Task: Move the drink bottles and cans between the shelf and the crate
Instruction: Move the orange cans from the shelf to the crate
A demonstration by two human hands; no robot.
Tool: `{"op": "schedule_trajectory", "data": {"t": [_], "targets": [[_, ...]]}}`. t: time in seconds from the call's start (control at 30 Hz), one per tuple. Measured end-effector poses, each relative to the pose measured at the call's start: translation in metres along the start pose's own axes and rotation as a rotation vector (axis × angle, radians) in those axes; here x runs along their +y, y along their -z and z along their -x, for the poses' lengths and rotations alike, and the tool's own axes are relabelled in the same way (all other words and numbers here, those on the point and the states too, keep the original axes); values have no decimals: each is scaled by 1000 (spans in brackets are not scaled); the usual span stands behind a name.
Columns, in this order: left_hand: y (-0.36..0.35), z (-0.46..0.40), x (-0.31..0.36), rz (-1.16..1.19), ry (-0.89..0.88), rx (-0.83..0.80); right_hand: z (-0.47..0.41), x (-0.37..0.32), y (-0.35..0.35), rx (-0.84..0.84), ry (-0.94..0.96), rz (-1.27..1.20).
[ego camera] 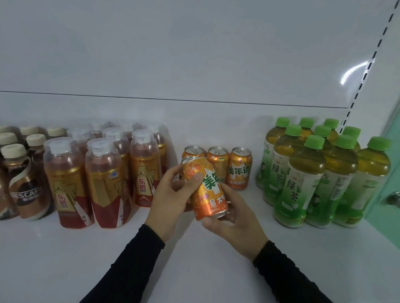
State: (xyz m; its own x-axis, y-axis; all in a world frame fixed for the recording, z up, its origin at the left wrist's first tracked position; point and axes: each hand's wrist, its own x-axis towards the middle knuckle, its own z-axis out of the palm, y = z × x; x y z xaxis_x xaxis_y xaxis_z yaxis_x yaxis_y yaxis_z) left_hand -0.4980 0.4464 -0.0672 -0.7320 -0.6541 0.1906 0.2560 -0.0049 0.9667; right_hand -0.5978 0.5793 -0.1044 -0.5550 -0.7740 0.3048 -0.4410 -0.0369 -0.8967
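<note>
Both hands hold one orange can above the shelf

The left hand (169, 196) grips the tilted orange can (205, 189) near its top, the right hand (232, 217) cups its base; three more cans (217, 164) stand behind on the shelf (44, 258).

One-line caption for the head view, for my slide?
Both hands, left and right, hold a tilted orange can above the shelf in front of three standing cans.
</note>
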Motion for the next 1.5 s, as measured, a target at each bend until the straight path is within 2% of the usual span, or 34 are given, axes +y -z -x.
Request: {"op": "schedule_trajectory", "data": {"t": [0.27,0.43,0.53,0.63,0.73,0.8,0.87,1.03,1.17,1.23,1.37,1.43,1.5], "targets": [[1,-1,0,21,19,-24,4,1,0,77,67,-17],[1,-3,2,106,85,-67,4,-4,1,104,52,-301],[1,-3,3,141,88,-61,3,-2,2,61,24,-362],[1,-2,2,131,29,-17,3,0,1,19,21,-258],[1,0,2,106,-32,34,2,1,-2,73,37,-12],[1,2,1,80,-56,53,1,5,-2,118,59,38],[1,1,1,73,-64,58,0,6,-1,130,73,-35],[0,-1,2,68,-77,26,-2,3,3,99,-29,-450],[1,0,4,141,-35,-17,-1,0,3,32,-76,-516],[1,1,4,142,-46,11,0,0,2,59,-39,-409],[-2,3,2,109,-67,63,2,5,-3,105,115,50],[-1,1,0,99,-60,66,1,6,-2,124,135,62],[0,0,0,102,-48,55,0,4,0,136,87,-102]]}}
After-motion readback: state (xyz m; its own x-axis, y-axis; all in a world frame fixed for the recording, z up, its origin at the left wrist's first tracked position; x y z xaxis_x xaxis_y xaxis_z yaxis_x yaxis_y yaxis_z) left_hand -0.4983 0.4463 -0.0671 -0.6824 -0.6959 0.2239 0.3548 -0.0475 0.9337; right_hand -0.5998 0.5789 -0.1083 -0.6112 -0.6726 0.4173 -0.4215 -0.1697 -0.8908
